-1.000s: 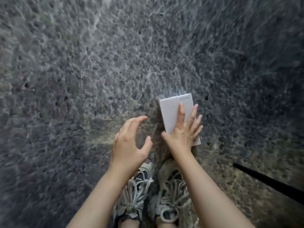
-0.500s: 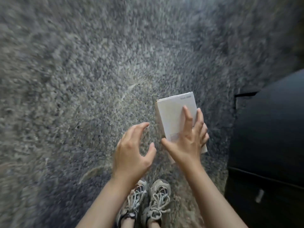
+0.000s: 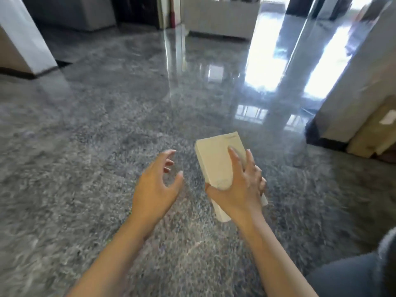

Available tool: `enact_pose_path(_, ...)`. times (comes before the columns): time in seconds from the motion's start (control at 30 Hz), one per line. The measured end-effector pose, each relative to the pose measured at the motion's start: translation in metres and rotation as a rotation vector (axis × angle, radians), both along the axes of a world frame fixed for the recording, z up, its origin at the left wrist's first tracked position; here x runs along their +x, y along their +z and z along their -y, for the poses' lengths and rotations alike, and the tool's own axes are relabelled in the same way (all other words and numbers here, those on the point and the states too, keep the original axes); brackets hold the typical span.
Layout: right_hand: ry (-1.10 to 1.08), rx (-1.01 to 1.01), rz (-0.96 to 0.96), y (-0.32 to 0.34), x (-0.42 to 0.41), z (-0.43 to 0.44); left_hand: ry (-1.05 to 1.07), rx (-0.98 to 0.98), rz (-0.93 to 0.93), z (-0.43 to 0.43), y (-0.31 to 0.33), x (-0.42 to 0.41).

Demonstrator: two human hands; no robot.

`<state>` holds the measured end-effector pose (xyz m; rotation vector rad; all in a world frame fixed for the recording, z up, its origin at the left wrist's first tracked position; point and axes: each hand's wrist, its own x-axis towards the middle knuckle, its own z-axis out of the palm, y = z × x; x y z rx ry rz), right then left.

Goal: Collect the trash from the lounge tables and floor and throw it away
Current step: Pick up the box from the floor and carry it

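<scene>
A flat white cardboard box [image 3: 216,159] is held up in front of me over the speckled grey floor [image 3: 85,168]. My right hand [image 3: 240,187] grips its near end, thumb on the left edge and fingers spread over the top face and right side. Just left of the box, my left hand [image 3: 156,187] hovers with loosely spread, slightly curled fingers, holding nothing and not touching the box.
A white pillar [image 3: 23,35] stands at the far left and another pillar [image 3: 360,82] at the right, with brown cardboard [image 3: 372,133] leaning at its base. A pale counter [image 3: 218,16] lies far ahead. A dark upholstered seat [image 3: 364,273] fills the bottom right corner.
My right hand has lifted the box from the floor. The view has tilted up from my shoes to the lounge ahead. My left hand stays beside the box, empty.
</scene>
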<state>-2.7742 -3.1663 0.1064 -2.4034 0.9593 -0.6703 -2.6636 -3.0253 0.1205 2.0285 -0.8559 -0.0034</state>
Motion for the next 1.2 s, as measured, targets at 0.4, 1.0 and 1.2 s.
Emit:
enact_pose_path(0.4, 0.455, -0.149, 0.220, 0.209, 0.161, -0.100, 0.341, -0.060, 0.269, -0.136, 0.202, 0.098)
enact_pose_path(1.0, 1.335, -0.159, 0.309, 0.281, 0.405, -0.397, 1.221, 0.055, 0.375, -0.401, 0.271, 0.191)
enact_pose_path(1.2, 1.782, -0.043, 0.417, 0.292, 0.372, -0.490, 1.690, 0.100, 0.376, -0.433, 0.276, 0.113)
